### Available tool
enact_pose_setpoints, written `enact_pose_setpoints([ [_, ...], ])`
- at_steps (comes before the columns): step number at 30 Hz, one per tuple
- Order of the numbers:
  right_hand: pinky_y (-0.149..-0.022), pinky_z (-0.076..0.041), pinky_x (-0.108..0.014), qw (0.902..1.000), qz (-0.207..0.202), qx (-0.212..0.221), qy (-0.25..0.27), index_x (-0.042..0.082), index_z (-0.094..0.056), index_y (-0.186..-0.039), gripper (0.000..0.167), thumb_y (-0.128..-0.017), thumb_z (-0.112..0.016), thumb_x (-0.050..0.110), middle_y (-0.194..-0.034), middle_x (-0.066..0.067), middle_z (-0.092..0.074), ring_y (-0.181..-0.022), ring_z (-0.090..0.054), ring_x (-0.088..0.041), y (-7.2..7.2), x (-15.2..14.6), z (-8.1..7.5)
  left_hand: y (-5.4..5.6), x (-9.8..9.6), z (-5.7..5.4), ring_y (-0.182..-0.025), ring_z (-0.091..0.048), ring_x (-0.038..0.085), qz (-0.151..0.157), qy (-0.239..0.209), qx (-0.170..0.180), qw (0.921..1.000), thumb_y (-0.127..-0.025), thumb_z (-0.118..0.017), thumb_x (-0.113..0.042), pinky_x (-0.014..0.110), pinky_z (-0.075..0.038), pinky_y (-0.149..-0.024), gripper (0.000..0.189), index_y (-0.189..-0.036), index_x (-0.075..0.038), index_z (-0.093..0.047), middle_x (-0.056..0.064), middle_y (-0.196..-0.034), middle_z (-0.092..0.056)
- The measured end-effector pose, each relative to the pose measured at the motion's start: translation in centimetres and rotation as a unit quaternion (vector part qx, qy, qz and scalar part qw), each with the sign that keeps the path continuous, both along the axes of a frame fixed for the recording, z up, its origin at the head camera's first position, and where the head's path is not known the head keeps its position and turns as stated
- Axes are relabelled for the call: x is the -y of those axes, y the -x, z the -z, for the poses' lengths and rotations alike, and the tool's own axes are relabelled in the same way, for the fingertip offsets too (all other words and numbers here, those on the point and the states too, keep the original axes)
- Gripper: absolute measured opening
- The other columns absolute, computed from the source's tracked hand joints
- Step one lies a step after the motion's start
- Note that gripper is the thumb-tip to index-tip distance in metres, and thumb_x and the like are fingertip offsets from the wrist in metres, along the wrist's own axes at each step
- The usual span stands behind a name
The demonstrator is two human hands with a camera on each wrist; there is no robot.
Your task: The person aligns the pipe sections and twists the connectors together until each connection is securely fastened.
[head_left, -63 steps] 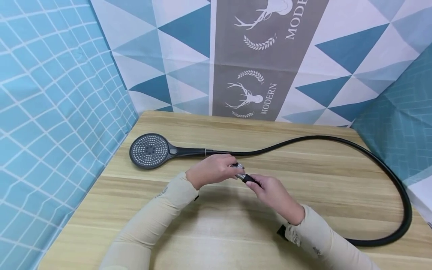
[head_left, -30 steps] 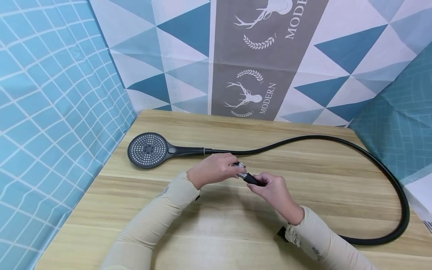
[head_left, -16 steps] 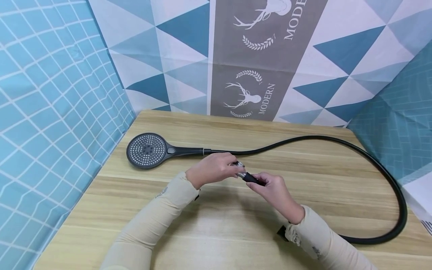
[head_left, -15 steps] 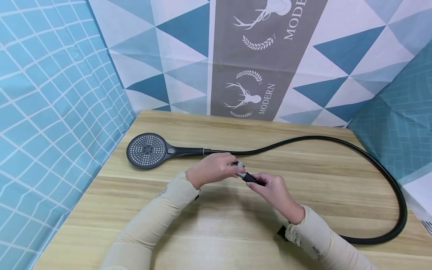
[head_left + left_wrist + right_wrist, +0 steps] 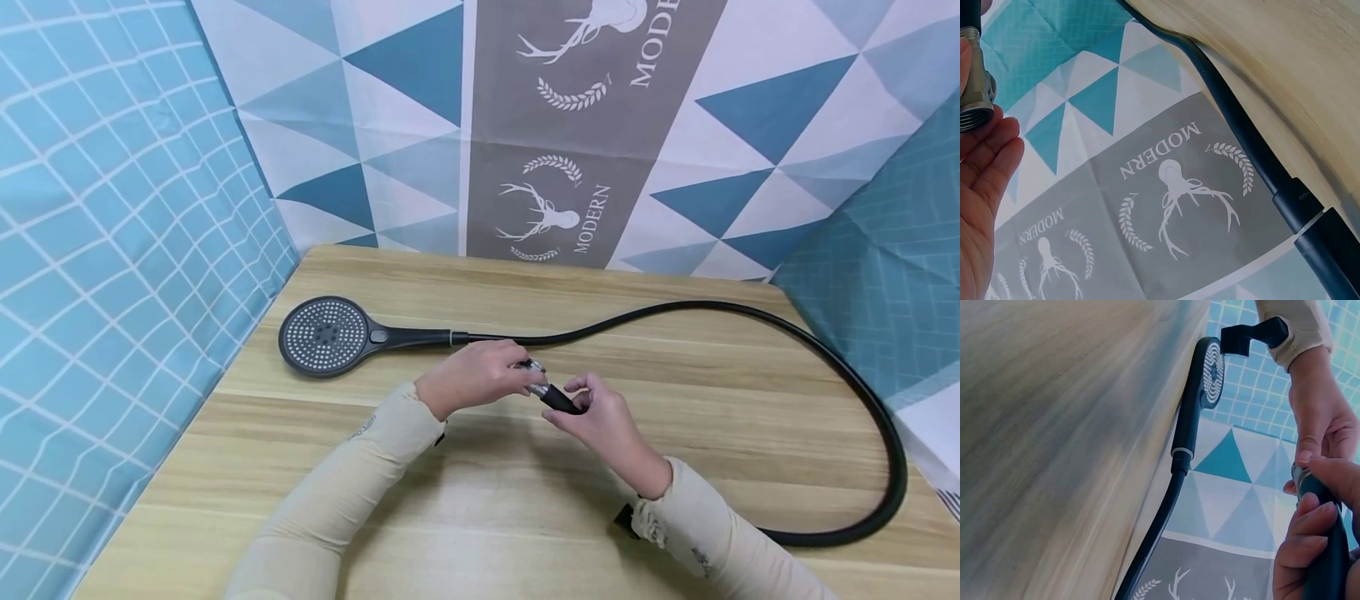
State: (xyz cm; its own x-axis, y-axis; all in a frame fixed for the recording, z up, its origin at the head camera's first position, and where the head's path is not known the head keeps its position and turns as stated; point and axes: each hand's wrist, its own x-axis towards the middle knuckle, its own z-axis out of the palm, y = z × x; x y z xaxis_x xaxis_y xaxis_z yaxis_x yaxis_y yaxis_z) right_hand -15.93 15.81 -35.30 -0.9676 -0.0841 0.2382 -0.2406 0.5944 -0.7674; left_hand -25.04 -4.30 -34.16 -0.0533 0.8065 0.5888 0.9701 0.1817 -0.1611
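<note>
A chrome threaded fitting (image 5: 537, 388) is pinched by my left hand (image 5: 476, 379), thumb and fingers around it; its open threaded end shows in the left wrist view. My right hand (image 5: 606, 423) holds the black hose connector (image 5: 558, 399), which lines up end to end with the fitting. Silver threads show where the two meet in the left wrist view. In the right wrist view, fingers (image 5: 1304, 544) curl round the black connector and the thumb lies along it. Behind my left hand lies a dark grey shower head (image 5: 326, 337), face up, joined to the black hose (image 5: 705, 306).
The hose loops wide over the right side of the wooden table (image 5: 465, 533) and passes behind my right forearm. Blue tiled cloth (image 5: 97, 250) bounds the left, and patterned cloth stands at the back. A white object (image 5: 933, 433) sits at the right edge.
My right fingers have shifted on the black connector, the index finger now raised and more of the connector showing. My left hand has stayed nearly still on the fitting.
</note>
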Motion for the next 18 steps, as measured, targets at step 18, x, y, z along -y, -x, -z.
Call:
enact_pose_setpoints([
  [18,-0.046,-0.043,-0.022,0.9998,0.006,-0.017,0.009,-0.003,-0.07,-0.076,0.01,-0.072,-0.079,-0.002,-0.067,-0.006,-0.066,-0.054,-0.05,-0.005,0.55,-0.31,0.35,0.36,-0.07,0.3,-0.077,-0.061,0.012,0.002,-0.004,-0.009,1.0,-0.077,-0.079,-0.023,0.021,-0.052,-0.072,0.022,-0.098,-0.019,-0.072,-0.001,-0.086,-0.063],
])
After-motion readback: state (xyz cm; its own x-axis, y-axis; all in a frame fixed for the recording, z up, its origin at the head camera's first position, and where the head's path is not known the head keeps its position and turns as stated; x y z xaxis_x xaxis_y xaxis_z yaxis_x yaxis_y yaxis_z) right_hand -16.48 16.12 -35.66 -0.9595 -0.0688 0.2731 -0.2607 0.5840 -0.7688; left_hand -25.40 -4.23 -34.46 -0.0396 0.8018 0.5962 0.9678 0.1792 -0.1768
